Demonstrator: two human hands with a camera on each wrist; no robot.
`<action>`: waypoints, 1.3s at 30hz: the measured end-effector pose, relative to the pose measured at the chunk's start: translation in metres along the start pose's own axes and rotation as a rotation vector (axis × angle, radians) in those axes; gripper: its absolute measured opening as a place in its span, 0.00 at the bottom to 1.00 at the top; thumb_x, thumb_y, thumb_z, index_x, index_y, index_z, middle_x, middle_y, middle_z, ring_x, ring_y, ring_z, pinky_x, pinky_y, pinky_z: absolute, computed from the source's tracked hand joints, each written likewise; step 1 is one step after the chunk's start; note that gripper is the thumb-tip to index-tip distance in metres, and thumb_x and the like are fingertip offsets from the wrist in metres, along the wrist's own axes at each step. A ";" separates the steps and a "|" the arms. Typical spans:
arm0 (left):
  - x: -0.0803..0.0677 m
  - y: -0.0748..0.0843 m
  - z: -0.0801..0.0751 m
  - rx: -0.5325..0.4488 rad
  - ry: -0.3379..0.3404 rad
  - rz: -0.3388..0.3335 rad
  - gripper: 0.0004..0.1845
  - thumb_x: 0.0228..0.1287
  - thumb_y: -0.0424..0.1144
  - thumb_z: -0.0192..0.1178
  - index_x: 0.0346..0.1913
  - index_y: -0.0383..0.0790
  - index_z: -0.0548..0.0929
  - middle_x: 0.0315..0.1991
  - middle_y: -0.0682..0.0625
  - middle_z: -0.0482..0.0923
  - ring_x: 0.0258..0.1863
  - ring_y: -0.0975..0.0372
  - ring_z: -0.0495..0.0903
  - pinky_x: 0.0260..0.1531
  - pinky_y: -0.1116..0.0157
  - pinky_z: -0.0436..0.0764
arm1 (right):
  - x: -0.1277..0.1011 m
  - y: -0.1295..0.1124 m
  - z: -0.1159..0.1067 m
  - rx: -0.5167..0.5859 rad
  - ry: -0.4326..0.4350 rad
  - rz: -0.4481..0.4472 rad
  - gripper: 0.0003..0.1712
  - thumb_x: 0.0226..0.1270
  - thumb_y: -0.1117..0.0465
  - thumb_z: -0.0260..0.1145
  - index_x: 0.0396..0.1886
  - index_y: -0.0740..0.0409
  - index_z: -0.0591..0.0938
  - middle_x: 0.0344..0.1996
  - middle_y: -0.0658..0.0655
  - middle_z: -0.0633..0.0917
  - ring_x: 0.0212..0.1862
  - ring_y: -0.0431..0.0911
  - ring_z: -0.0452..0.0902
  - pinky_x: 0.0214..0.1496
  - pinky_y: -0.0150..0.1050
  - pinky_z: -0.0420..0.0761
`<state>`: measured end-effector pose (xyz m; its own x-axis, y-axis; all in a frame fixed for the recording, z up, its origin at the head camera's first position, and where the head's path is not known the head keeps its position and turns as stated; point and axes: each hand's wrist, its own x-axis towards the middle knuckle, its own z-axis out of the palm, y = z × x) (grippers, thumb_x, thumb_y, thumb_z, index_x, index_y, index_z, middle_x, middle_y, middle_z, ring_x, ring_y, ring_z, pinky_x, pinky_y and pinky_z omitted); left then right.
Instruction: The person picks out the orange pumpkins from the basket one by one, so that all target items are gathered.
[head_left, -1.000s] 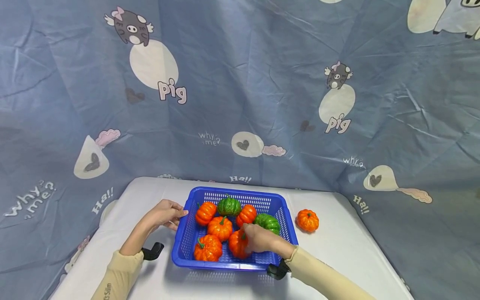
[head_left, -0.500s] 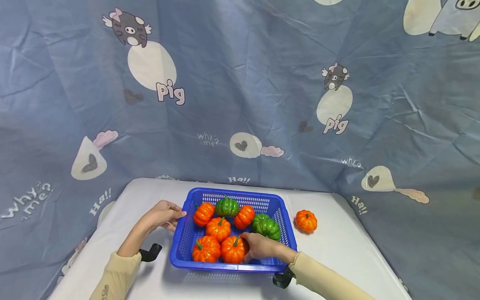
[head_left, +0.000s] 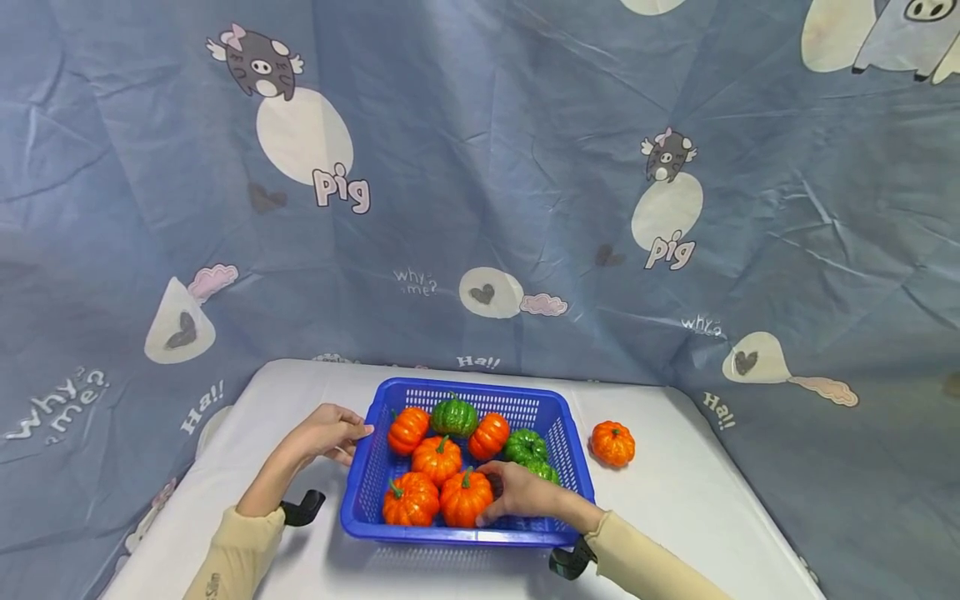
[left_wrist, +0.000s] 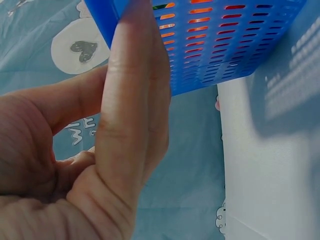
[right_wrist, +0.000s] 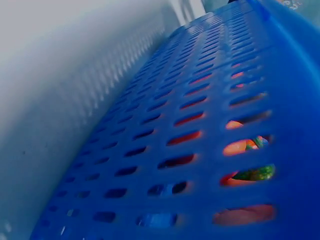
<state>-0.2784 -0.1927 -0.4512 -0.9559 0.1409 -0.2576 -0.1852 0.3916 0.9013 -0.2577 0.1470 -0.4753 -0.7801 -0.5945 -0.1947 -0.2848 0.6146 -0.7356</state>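
A blue plastic basket with slotted walls holds several small pumpkins. My left hand pinches its left rim; in the left wrist view, fingers lie along the outside of the wall. My right hand reaches inside the basket, with fingers and thumb curved round the right side of a front orange pumpkin. Touching that pumpkin's left is another orange pumpkin, with a third orange pumpkin behind. The basket wall hides most of the right hand in the right wrist view.
Two more orange pumpkins, one left and one right, flank a green pumpkin at the back. Other green pumpkins sit behind the right hand. A loose orange pumpkin lies on the white table.
My right hand has shifted the front orange pumpkin left against its neighbour, then stayed there. The green pumpkins at the right now show as two separate shapes. My left hand has kept its place.
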 end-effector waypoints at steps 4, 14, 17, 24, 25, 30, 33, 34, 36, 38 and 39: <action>0.001 -0.001 0.000 0.000 0.001 0.005 0.20 0.66 0.38 0.60 0.50 0.21 0.75 0.28 0.43 0.82 0.23 0.60 0.83 0.28 0.59 0.87 | -0.002 0.001 0.001 0.070 0.030 -0.016 0.37 0.47 0.64 0.79 0.58 0.68 0.74 0.49 0.61 0.83 0.52 0.51 0.80 0.59 0.48 0.80; 0.002 -0.002 0.001 0.005 0.010 -0.006 0.19 0.66 0.38 0.60 0.49 0.22 0.76 0.28 0.43 0.82 0.24 0.60 0.83 0.28 0.60 0.87 | -0.005 0.004 0.013 0.165 0.068 -0.035 0.32 0.48 0.68 0.76 0.55 0.69 0.76 0.46 0.63 0.84 0.50 0.52 0.81 0.55 0.46 0.82; 0.002 -0.003 0.002 0.003 0.014 -0.015 0.18 0.66 0.37 0.60 0.49 0.22 0.76 0.28 0.43 0.82 0.24 0.59 0.84 0.28 0.60 0.87 | -0.006 0.004 0.014 0.155 0.077 -0.033 0.31 0.49 0.66 0.77 0.55 0.68 0.77 0.45 0.61 0.86 0.47 0.50 0.82 0.51 0.40 0.84; 0.002 -0.003 0.001 -0.009 0.008 0.001 0.18 0.67 0.37 0.59 0.49 0.22 0.75 0.28 0.43 0.82 0.24 0.59 0.84 0.29 0.60 0.88 | -0.009 0.001 0.012 0.179 0.109 -0.006 0.28 0.47 0.65 0.76 0.51 0.66 0.79 0.45 0.61 0.86 0.49 0.51 0.82 0.54 0.43 0.83; 0.002 -0.003 0.001 -0.009 0.004 0.003 0.18 0.67 0.37 0.59 0.49 0.21 0.75 0.28 0.43 0.82 0.24 0.59 0.84 0.29 0.60 0.88 | -0.009 0.001 0.012 0.194 0.109 -0.007 0.28 0.47 0.66 0.75 0.50 0.66 0.79 0.45 0.61 0.85 0.50 0.51 0.82 0.55 0.45 0.82; 0.003 -0.001 0.001 -0.010 0.002 0.000 0.20 0.66 0.37 0.59 0.51 0.20 0.74 0.29 0.42 0.82 0.25 0.59 0.84 0.29 0.60 0.88 | -0.009 0.002 0.013 0.250 0.092 -0.037 0.28 0.47 0.71 0.73 0.50 0.66 0.74 0.49 0.62 0.83 0.53 0.53 0.80 0.59 0.49 0.80; 0.003 0.000 0.000 -0.003 -0.001 -0.001 0.21 0.66 0.37 0.59 0.52 0.20 0.73 0.30 0.42 0.82 0.25 0.59 0.84 0.29 0.60 0.88 | -0.008 0.002 0.012 0.211 0.076 -0.048 0.32 0.48 0.70 0.72 0.55 0.68 0.74 0.52 0.63 0.81 0.54 0.54 0.79 0.60 0.49 0.79; 0.002 0.000 0.000 -0.002 -0.001 -0.002 0.21 0.66 0.37 0.59 0.52 0.20 0.73 0.30 0.42 0.82 0.25 0.59 0.84 0.29 0.60 0.88 | -0.008 0.002 0.011 0.182 0.070 -0.052 0.33 0.48 0.68 0.73 0.57 0.68 0.74 0.52 0.63 0.81 0.54 0.54 0.79 0.60 0.48 0.80; 0.002 0.000 0.000 0.003 -0.001 -0.004 0.22 0.66 0.37 0.60 0.52 0.20 0.73 0.30 0.42 0.82 0.25 0.59 0.83 0.29 0.60 0.88 | -0.008 0.002 0.011 0.137 0.055 -0.056 0.35 0.48 0.67 0.73 0.59 0.67 0.74 0.53 0.62 0.81 0.54 0.54 0.79 0.58 0.45 0.81; 0.002 -0.001 0.000 0.008 -0.004 -0.001 0.22 0.67 0.37 0.59 0.53 0.19 0.73 0.30 0.42 0.81 0.25 0.59 0.83 0.29 0.60 0.88 | -0.008 0.001 0.011 0.120 0.049 -0.057 0.35 0.48 0.66 0.73 0.59 0.65 0.74 0.53 0.61 0.81 0.54 0.53 0.79 0.56 0.42 0.82; 0.002 -0.001 0.000 0.015 -0.007 0.006 0.22 0.67 0.38 0.59 0.53 0.19 0.72 0.30 0.42 0.81 0.25 0.60 0.83 0.29 0.60 0.88 | -0.009 0.001 0.012 0.125 0.048 -0.060 0.33 0.48 0.65 0.73 0.57 0.65 0.75 0.53 0.60 0.81 0.54 0.53 0.79 0.57 0.41 0.82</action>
<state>-0.2800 -0.1927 -0.4525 -0.9553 0.1499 -0.2548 -0.1760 0.4040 0.8977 -0.2449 0.1469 -0.4820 -0.7906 -0.6006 -0.1189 -0.2622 0.5076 -0.8207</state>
